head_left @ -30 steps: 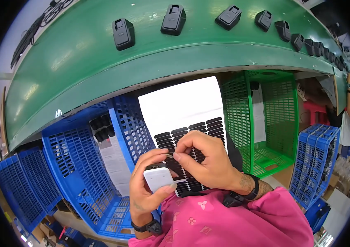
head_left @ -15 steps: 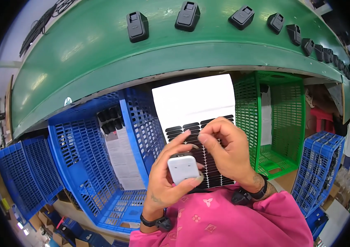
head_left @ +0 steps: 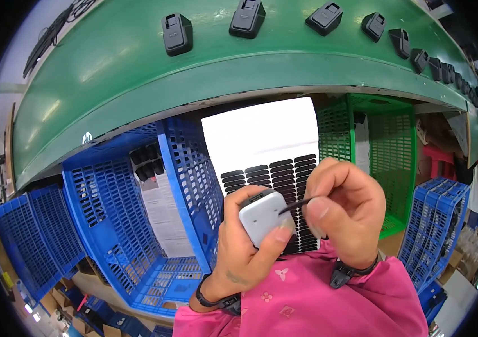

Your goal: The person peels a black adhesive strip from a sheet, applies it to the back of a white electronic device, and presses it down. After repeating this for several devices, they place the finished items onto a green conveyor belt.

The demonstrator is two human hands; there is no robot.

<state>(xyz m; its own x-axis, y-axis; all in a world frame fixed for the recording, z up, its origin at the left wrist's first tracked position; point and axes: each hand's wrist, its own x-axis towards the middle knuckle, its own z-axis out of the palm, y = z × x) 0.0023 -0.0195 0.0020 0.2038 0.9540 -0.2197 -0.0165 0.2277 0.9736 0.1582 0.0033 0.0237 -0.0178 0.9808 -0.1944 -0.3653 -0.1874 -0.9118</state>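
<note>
My left hand (head_left: 244,253) is wrapped round a small light grey device (head_left: 260,220) with rounded corners, two small slots on its face and a dark edge at the top. Between thumb and finger, my right hand (head_left: 351,216) pinches a thin black strip (head_left: 296,206). The strip's free end lies at the device's face, near one slot; whether it touches I cannot tell. Beneath both hands is a white sheet (head_left: 261,132) bearing columns of black rounded pads (head_left: 282,174). My hands hide part of these columns.
Blue crates (head_left: 163,146) stand at the left, one with papers and black parts inside. A green crate (head_left: 388,135) and another blue crate (head_left: 438,216) are at the right. Across the far side runs a green bench (head_left: 109,73) with a row of black docks (head_left: 177,35).
My right hand has moved away from the sheet toward the right, now showing the black strip, with its end brought to the device. My left hand has tilted the device and moved slightly right.
</note>
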